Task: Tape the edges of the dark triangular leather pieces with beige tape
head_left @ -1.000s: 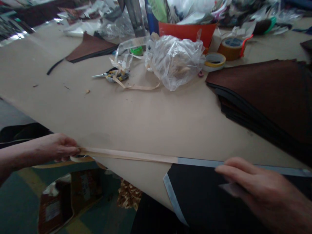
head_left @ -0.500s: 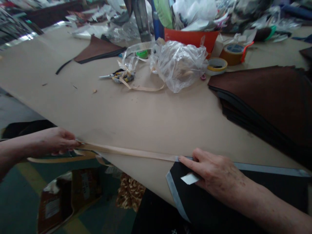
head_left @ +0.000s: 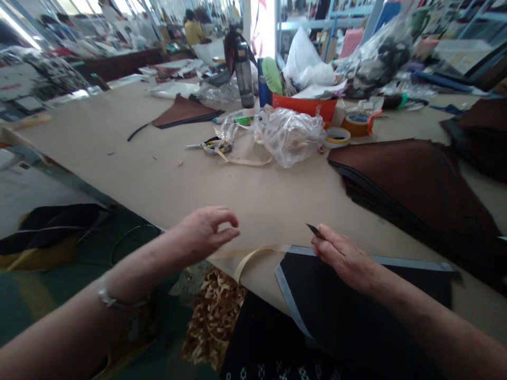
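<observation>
My left hand [head_left: 212, 229] hovers over the table's front edge, thumb and forefinger apart with nothing between them. My right hand [head_left: 343, 253] is closed around a small pointed blade [head_left: 316, 231], its dark tip sticking out up and to the left; the rest of it is hidden in my fingers. Beneath the right hand lies a black panel [head_left: 317, 295] with grey strips along its edges. From the panel's upper left corner a beige tape strip [head_left: 247, 259] runs left, slack, and curls over the table edge below my left hand.
Stacked brown pieces [head_left: 388, 169] lie to the right. Further back are scissors [head_left: 216, 145], a crumpled plastic bag [head_left: 293, 140], tape rolls [head_left: 357, 124], an orange container [head_left: 317, 109] and a bottle [head_left: 243, 79]. Curled beige scraps [head_left: 214, 316] fill the space below the table edge.
My left hand has let go of the tape strip and moved right; the strip, formerly taut, now sags. My right hand has lifted off the panel's corner, blade turned upward. The view has tilted up.
</observation>
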`<state>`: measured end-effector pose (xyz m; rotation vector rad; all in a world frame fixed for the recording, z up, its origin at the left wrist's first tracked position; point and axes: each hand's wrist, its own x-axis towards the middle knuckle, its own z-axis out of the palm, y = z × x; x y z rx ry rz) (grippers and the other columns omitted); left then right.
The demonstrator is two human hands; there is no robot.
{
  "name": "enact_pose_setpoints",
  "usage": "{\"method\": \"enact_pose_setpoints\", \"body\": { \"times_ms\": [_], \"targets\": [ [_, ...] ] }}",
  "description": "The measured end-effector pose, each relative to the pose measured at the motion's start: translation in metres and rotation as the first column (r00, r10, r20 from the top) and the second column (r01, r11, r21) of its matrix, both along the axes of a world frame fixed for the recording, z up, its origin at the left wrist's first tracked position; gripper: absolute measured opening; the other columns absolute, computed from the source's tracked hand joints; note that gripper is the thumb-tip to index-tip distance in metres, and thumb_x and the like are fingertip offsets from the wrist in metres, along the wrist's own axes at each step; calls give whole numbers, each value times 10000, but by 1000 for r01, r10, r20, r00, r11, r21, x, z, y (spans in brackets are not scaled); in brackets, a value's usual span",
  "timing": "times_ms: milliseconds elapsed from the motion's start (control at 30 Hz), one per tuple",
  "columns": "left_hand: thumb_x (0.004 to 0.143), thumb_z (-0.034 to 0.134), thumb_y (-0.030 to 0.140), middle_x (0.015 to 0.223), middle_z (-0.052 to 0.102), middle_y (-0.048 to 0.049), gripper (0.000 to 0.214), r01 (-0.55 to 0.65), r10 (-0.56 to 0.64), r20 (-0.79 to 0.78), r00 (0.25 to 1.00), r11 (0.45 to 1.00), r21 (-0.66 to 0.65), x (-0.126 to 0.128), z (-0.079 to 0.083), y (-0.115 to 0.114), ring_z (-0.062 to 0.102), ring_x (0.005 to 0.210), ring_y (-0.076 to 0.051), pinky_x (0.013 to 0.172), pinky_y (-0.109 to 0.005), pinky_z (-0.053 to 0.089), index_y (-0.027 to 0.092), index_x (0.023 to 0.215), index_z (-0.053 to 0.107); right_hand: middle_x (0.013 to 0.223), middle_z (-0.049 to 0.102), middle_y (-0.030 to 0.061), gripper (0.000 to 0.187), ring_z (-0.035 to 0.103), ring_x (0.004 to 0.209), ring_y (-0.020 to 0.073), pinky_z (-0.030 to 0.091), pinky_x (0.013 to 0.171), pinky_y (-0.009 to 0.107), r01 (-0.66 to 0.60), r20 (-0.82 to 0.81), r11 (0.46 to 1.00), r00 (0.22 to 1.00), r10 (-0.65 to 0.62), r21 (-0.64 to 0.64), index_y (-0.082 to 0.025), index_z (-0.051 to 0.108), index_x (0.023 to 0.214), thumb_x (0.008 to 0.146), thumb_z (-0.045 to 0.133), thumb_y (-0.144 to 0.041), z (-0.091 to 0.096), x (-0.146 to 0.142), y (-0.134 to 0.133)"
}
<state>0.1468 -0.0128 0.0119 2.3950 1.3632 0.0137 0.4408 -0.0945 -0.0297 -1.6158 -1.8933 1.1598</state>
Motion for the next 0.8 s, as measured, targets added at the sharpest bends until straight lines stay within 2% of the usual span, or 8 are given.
{"method": "enact_pose_setpoints", "body": {
  "times_ms": [67, 133, 233, 300, 433, 567, 667, 800],
  "targets": [
    [860, 503, 347, 972, 669, -37, 247, 112, -112, 21, 993, 994, 3, 39, -14, -16, 603, 887, -146, 815, -238, 450, 190, 985, 648, 671, 513, 2, 264, 493, 620, 136, 392, 611, 277, 87, -88, 996, 992, -89, -19, -197, 456, 775, 944, 316, -342, -4, -3, -5],
    [836, 529, 341, 952, 672, -70, 251, 151, -149, -63, 987, 988, 24, 68, -26, -27, 617, 881, -195, 792, -289, 472, 173, 978, 648, 636, 478, -13, 293, 464, 588, 124, 364, 577, 263, 105, -173, 994, 979, -108, -23, -191, 488, 761, 930, 361, -392, -8, -7, -9],
    [821, 511, 297, 890, 675, -104, 220, 158, -150, -127, 980, 986, 51, 88, -34, -32, 633, 811, -234, 716, -324, 486, 149, 895, 655, 603, 431, -41, 294, 401, 508, 99, 315, 511, 245, 99, -270, 994, 957, -109, -49, -187, 527, 840, 919, 388, -433, -14, -16, -15],
    [818, 495, 271, 850, 681, -114, 209, 161, -151, -156, 976, 985, 59, 91, -34, -30, 645, 795, -247, 688, -327, 489, 142, 856, 655, 600, 449, -57, 245, 379, 454, 85, 296, 472, 234, 114, -289, 989, 948, -136, -92, -197, 492, 909, 919, 383, -417, -15, -22, -17],
    [807, 507, 283, 787, 698, -112, 206, 190, -180, -201, 963, 981, 31, 91, -31, -23, 666, 766, -261, 647, -323, 497, 155, 813, 668, 563, 475, -59, 195, 405, 422, 85, 310, 441, 225, 194, -287, 968, 929, -232, -157, -208, 432, 791, 902, 344, -342, -15, -29, -15],
    [795, 518, 291, 786, 709, -110, 209, 210, -205, -228, 952, 978, -2, 92, -31, -18, 678, 761, -261, 634, -318, 509, 167, 816, 684, 597, 497, -38, 194, 457, 529, 85, 350, 498, 211, 268, -300, 959, 911, -283, -90, -179, 535, 734, 808, 512, -357, -13, -29, -10],
    [798, 505, 302, 812, 714, -117, 233, 223, -220, -239, 946, 975, -15, 94, -29, -17, 683, 775, -269, 642, -328, 520, 166, 845, 689, 568, 497, -45, 205, 444, 480, 73, 340, 446, 199, 285, -384, 931, 852, -355, -229, -160, 570, 754, 745, 583, -364, -14, -34, -9],
    [797, 498, 265, 826, 717, -130, 236, 224, -222, -265, 938, 974, -26, 97, -29, -17, 689, 782, -269, 661, -333, 531, 160, 868, 697, 488, 459, -101, 337, 422, 351, 84, 339, 342, 196, 284, -393, 894, 822, -413, -345, -147, 512, 1059, 748, 542, -273, -22, -47, -9]
  ]
}}
